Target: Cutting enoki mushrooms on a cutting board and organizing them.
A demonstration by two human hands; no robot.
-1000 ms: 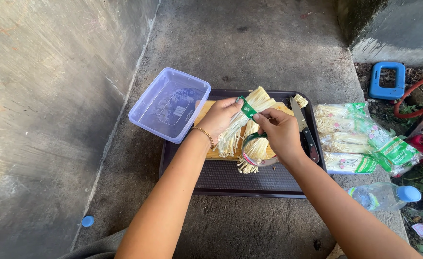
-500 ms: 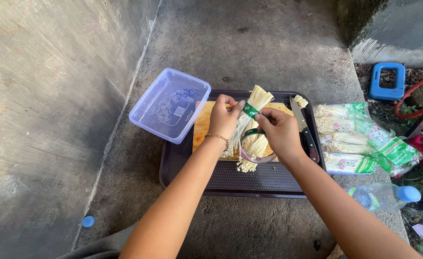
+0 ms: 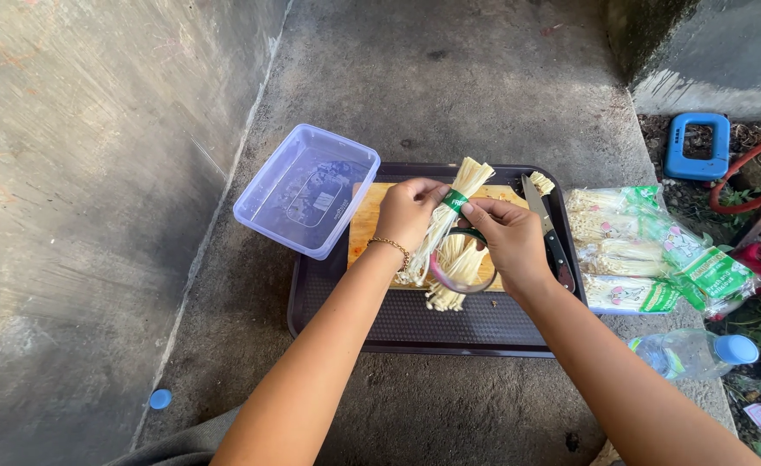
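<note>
Both hands have drawn closer together over the bundle since the earlier frames, the left hand [image 3: 409, 210] rolling its knuckles upward. Dark rectangular plastic tray [image 3: 329, 304] rests on grey concrete floor [image 3: 449, 78]; clear lidless plastic box [image 3: 305, 188] overlaps its left corner. Pale wooden cutting board [image 3: 365, 226] lies on the tray. Sealed packs of enoki mushrooms [image 3: 635, 250] lie just beside the tray's right edge. Black-handled kitchen knife [image 3: 546, 230] lies along the board's right side. Long pale enoki mushroom bundle [image 3: 449, 216], above the board, is pinched by left fingers; right hand [image 3: 508, 237] fingertips grip its green paper band [image 3: 455, 200].
</note>
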